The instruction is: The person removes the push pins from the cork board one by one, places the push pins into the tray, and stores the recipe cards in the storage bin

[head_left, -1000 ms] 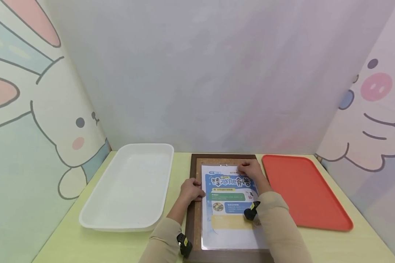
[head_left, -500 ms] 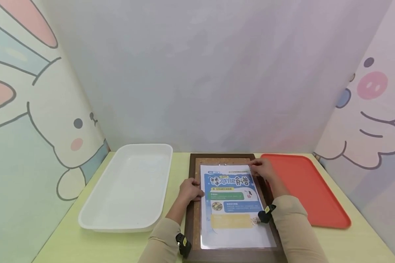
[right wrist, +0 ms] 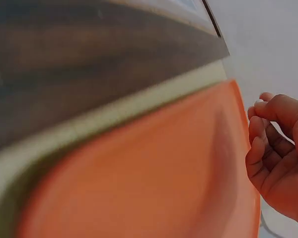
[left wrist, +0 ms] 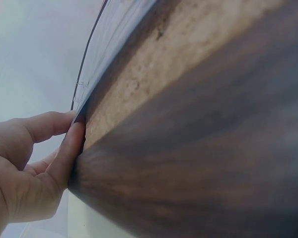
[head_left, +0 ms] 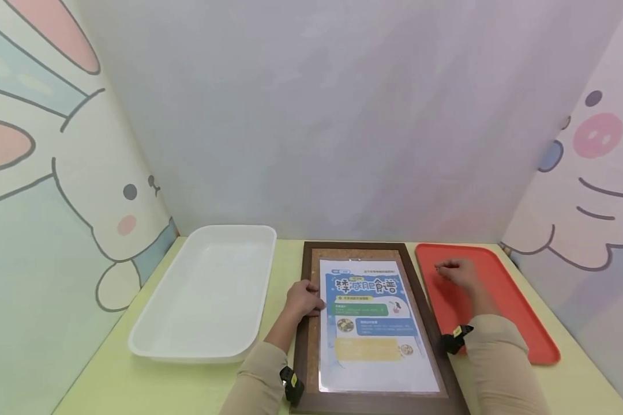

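The orange-red tray [right wrist: 139,183] fills the lower part of the right wrist view, a darker band running across its floor near the far rim. The right hand [right wrist: 278,148] overlaps that rim, fingers curled and thumb tip meeting a fingertip; whether the small pale spot there is a nail or something pinched cannot be told. Along the tray's long rim runs a strip of pale green surface [right wrist: 114,113], then a blurred dark wooden frame [right wrist: 89,64]. Beyond the tray's far rim stands a grey wall [right wrist: 268,44].
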Demonstrator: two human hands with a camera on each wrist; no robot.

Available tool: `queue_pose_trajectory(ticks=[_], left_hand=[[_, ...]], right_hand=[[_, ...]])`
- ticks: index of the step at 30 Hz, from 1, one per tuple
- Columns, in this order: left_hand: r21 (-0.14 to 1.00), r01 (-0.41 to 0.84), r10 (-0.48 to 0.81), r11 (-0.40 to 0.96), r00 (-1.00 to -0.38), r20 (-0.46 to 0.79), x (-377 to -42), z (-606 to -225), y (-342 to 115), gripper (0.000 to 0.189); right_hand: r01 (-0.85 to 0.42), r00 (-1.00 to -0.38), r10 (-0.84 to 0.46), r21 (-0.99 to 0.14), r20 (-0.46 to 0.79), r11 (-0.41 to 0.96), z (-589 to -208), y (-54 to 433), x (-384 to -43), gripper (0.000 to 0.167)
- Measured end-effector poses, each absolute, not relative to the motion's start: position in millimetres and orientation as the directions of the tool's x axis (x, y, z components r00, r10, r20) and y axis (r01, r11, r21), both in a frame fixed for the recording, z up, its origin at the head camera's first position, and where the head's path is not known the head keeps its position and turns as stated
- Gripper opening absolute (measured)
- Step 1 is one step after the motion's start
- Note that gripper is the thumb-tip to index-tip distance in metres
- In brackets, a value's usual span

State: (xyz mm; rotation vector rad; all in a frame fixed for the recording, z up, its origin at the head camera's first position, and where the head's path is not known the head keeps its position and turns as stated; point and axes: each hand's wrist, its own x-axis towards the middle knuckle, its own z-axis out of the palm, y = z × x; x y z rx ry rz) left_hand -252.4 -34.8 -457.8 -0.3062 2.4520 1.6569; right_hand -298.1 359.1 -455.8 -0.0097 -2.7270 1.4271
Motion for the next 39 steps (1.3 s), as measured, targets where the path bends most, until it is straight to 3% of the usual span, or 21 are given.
queue_pose_trajectory(ticks=[9,16,21,31,39], left_hand=[[0.893,-0.254,-0.077,0.372,-0.967,-0.244,-259,-458,-32,0.039],[0.894,-0.262,-0.071,0.363,-0.965,-0.254,-256,-458,-33,0.040],[0.894,-0.249,-0.071,0.372,-0.968,-0.240,-254,-456,-33,0.039],[0.901,-0.246,-0.068,0.357,-0.969,-0.237,-253,-459,-33,0.038],[0.896,-0.258,-0.083,0.363,-0.966,-0.244,-255,-459,-34,0.038]], right_hand=[[0.118,-0.991,0.127,-0.780,-0.050,0.615,-460,395,-291,0.027],[0.129,-0.990,0.119,-0.780,-0.071,0.613,-463,394,-286,0.029],[0.118,-0.991,0.126,-0.782,-0.050,0.612,-458,378,-289,0.037],[0.025,-1.000,0.015,-0.894,-0.021,0.447,-451,332,-305,0.040],[0.025,-1.000,0.019,-0.855,-0.018,0.518,-446,298,-317,0.041]])
